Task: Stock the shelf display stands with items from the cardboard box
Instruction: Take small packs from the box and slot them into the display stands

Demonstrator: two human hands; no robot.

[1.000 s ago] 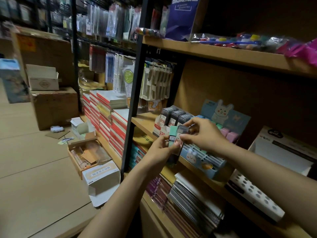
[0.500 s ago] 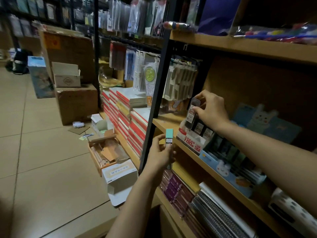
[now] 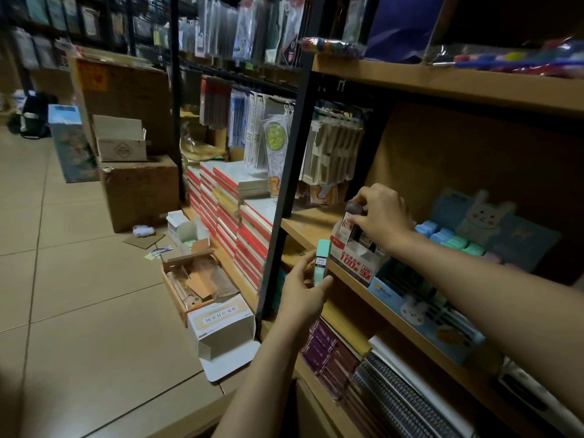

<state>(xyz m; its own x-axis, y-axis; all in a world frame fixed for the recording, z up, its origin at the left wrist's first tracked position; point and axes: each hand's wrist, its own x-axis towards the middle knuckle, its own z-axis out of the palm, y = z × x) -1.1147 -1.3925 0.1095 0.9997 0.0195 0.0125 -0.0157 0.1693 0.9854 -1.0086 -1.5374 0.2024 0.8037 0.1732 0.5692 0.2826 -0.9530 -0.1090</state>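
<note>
Stationery shop, aisle being restocked; wooden shelves (image 3: 442, 85) on black metal uprights (image 3: 294, 172) loaded with goods; packaged items hanging on pegs (image 3: 331, 147) in rows; stacks of red-spined notebooks (image 3: 227, 213); spiral notebooks (image 3: 407, 403) on lower shelf; printed display stand (image 3: 357, 260) with "100" price-style label; bunny-themed display tray (image 3: 420, 314); opened cardboard cartons (image 3: 139, 191) and small boxes (image 3: 221, 324) on tiled floor (image 3: 79, 311).

Mint-green case (image 3: 322, 262); red-and-white display stand (image 3: 358, 259).
</note>
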